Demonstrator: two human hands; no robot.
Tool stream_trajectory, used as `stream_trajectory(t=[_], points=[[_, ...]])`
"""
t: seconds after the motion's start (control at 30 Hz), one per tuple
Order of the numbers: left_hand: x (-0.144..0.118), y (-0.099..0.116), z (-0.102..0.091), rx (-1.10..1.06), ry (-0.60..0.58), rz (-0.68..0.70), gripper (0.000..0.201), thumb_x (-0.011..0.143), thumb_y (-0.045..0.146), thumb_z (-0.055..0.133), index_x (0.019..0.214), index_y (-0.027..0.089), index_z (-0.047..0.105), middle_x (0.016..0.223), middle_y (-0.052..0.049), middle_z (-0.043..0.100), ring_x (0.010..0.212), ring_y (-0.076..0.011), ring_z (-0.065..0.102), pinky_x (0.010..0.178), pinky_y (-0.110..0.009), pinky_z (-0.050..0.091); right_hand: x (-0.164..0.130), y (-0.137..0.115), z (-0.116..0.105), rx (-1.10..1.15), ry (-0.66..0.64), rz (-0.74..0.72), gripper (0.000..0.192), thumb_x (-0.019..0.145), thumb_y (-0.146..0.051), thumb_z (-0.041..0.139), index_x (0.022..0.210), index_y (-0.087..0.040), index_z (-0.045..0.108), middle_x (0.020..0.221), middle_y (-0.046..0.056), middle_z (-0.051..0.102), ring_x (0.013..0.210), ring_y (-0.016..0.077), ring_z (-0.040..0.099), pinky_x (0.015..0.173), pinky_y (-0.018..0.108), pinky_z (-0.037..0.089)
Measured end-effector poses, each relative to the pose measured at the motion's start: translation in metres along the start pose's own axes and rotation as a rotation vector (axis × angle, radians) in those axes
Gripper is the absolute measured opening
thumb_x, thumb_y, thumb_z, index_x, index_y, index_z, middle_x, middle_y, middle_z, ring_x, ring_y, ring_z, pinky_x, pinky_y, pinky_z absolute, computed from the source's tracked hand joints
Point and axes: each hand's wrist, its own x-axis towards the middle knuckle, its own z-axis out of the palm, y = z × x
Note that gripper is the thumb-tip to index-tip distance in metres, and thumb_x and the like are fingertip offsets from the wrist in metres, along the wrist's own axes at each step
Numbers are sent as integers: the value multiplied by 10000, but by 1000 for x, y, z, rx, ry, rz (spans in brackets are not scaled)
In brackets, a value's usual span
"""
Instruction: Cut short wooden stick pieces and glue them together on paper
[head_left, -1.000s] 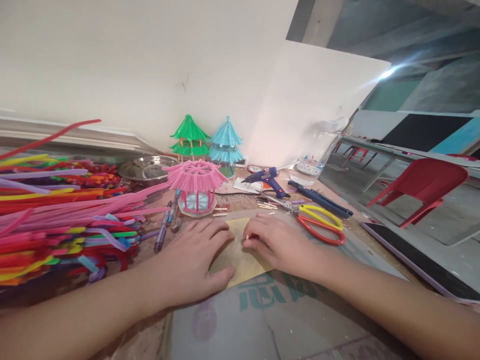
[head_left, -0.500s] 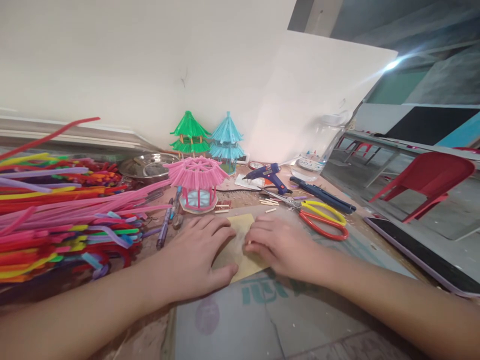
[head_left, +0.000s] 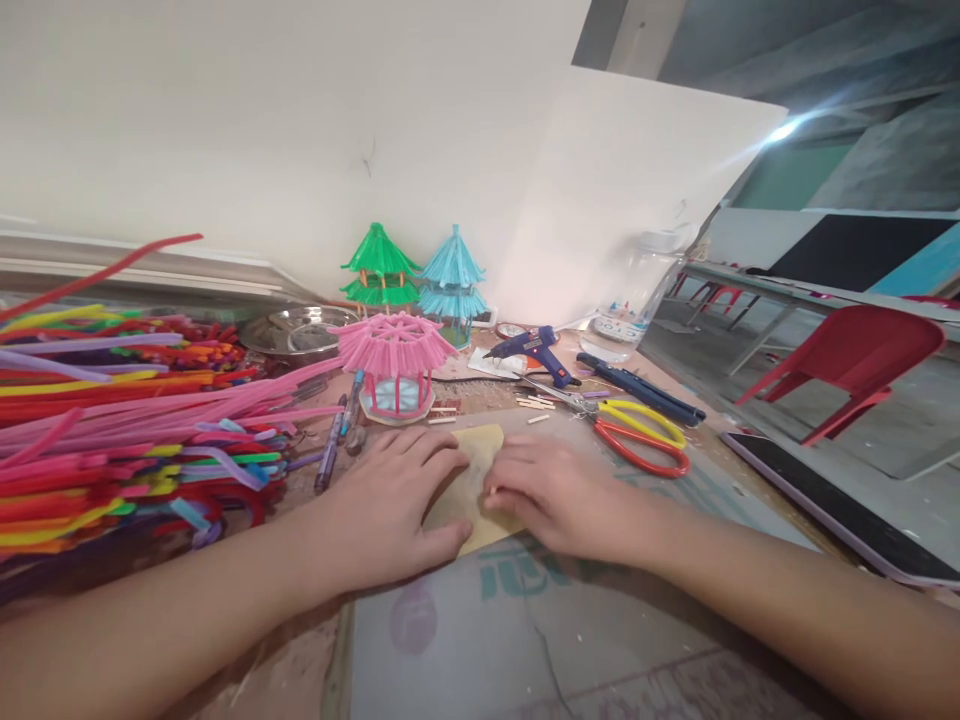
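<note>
A yellowish sheet like sandpaper (head_left: 466, 500) lies on the grey board in front of me. My left hand (head_left: 394, 495) rests palm down on its left part, fingers stretched and thumb apart. On the sheet's right side, my right hand (head_left: 551, 490) is closed in a pinch. The pale tip of a small wooden stick (head_left: 492, 491) shows between thumb and fingers; the rest is hidden. Several similar short sticks (head_left: 536, 403) lie beyond my right hand. A pink pipe-cleaner pavilion (head_left: 395, 365) stands just past my left hand.
Pipe cleaners (head_left: 150, 420) pile up at left, near a metal bowl (head_left: 296, 330). Green (head_left: 380, 265) and blue (head_left: 454, 272) pavilions stand behind. Scissors (head_left: 645, 440), a glue gun (head_left: 540, 352), a dark blue long-handled tool (head_left: 641, 388), a jar (head_left: 630, 300) and a phone (head_left: 832, 505) lie rightward.
My right hand has slid slightly left and towards me over the sheet, still pinching the stick. My left hand stays in place. The view has shifted a little.
</note>
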Motion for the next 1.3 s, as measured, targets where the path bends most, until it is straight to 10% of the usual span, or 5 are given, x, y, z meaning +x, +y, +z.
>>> stream_trajectory(t=[1.3], points=[[2, 1, 0, 0, 5, -9, 476, 832, 376, 582, 1245, 139, 583, 1303, -129, 589, 1259, -337, 485, 1062, -542, 374, 1, 11, -3, -26, -53, 62, 165, 900, -141, 564, 754, -154, 640, 704, 40, 631, 705, 163, 556, 647, 256, 367]])
